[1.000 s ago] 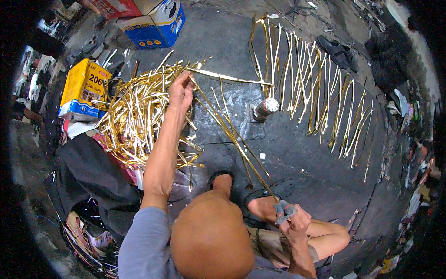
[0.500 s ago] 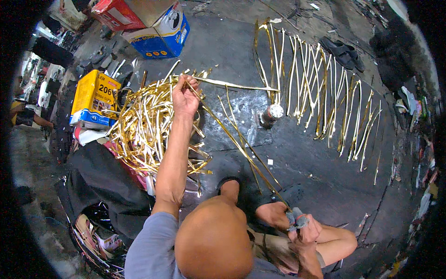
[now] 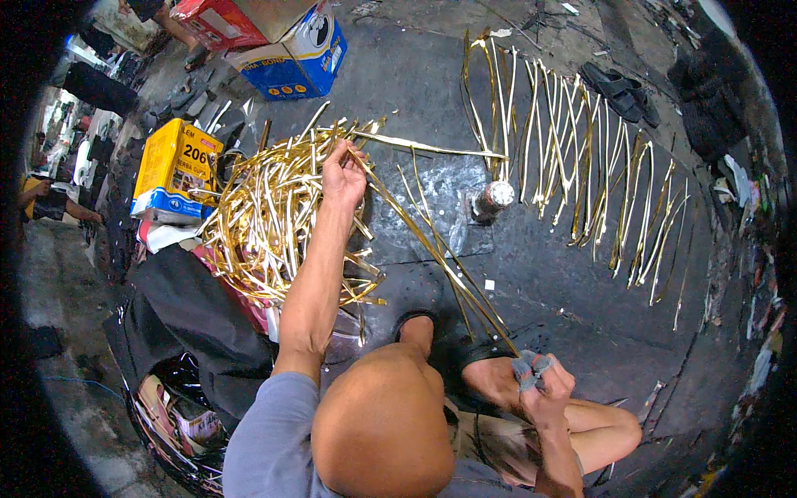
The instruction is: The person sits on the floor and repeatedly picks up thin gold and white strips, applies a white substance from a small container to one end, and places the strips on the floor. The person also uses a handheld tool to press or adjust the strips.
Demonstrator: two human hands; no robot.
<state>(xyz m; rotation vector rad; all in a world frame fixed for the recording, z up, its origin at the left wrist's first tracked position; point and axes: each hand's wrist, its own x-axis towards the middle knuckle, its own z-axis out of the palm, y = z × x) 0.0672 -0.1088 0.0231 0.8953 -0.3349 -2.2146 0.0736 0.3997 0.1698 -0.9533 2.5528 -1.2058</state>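
A thin gold strip [image 3: 403,207] runs slantwise between my hands. My left hand [image 3: 344,176], out beside the heap of loose strips, pinches its far end between thumb and fingers. Near my bent leg, my right hand [image 3: 550,386] is closed around the near end, with grey wrapping [image 3: 529,369] about its fingers. The tangled heap of gold and white-backed strips [image 3: 266,220] lies left of my left forearm. A few more strips lie crossed on the dark mat, under and beside the one I hold.
Many strips [image 3: 573,158] lie in a row at the far right, near dark sandals [image 3: 618,93]. A short round post or can [image 3: 494,202] stands mid-mat. A yellow tin [image 3: 176,170], a blue-and-white carton [image 3: 290,66] and black cloth [image 3: 195,311] are on the left.
My right hand has shifted a little away from my body, and my left hand slightly rightward. Both keep hold of the gold strip. The whole view has shifted slightly.
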